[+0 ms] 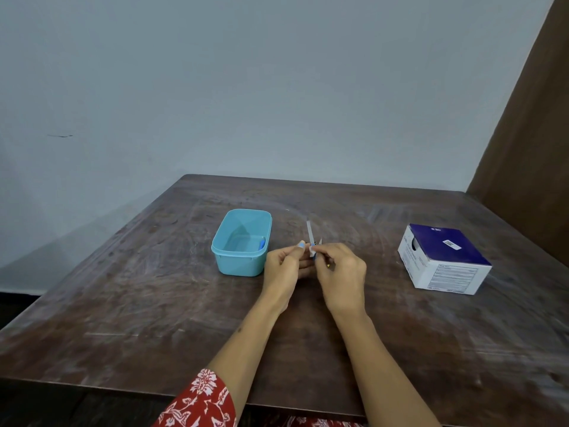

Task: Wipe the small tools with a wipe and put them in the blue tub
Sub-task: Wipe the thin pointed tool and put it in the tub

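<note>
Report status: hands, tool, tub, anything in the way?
Left hand and right hand both pinch a small tool beside the blue tub. One blue item in tub. Path clear; white box far right.

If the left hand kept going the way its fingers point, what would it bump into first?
Probably the small tool pinched between the left hand and right hand; the blue tub sits off to the side.
</note>
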Motion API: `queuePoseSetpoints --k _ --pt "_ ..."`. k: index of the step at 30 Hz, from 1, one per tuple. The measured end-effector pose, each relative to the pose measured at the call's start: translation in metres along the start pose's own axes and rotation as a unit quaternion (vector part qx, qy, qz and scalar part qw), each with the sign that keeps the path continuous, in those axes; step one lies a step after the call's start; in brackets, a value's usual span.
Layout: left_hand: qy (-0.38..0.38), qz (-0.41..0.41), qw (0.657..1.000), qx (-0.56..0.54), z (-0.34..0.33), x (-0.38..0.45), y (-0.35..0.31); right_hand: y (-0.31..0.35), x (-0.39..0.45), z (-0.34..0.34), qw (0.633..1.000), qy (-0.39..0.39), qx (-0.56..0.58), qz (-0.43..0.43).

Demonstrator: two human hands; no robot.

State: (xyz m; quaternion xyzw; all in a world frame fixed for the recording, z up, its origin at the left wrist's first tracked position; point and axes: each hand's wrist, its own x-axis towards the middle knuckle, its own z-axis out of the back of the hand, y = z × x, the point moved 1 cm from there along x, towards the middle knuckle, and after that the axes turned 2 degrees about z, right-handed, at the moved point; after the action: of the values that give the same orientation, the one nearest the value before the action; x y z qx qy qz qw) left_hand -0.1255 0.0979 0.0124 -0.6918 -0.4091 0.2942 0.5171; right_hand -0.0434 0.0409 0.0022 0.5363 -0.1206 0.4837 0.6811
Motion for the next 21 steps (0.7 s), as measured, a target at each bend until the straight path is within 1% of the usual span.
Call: queuePoseSetpoints --k 5,10,15,18,21 --pt "-0.024 0.01 1.0 -0.008 0.001 0.002 0.001 -0.002 -0.003 -0.002 0.999 0.012 -0.026 -0.024" --pt "0.003 0.01 1.0 -0.023 0.0 0.002 0.001 0.0 0.0 0.0 1.0 -0.005 0.0 0.007" --pt "-0.017 0.003 1.0 0.002 0.003 0.006 0.006 0.001 -0.002 0.0 0.999 0.026 -0.022 -0.001" --pt "-0.009 -0.023 0.999 0.031 0.004 0.007 0.011 0.001 -0.001 0.001 1.0 0.004 0.007 -0.003" --pt "0.012 -0.031 0.998 0.056 0.005 0.006 0.011 0.0 -0.001 0.0 0.999 -0.014 0.04 -0.016"
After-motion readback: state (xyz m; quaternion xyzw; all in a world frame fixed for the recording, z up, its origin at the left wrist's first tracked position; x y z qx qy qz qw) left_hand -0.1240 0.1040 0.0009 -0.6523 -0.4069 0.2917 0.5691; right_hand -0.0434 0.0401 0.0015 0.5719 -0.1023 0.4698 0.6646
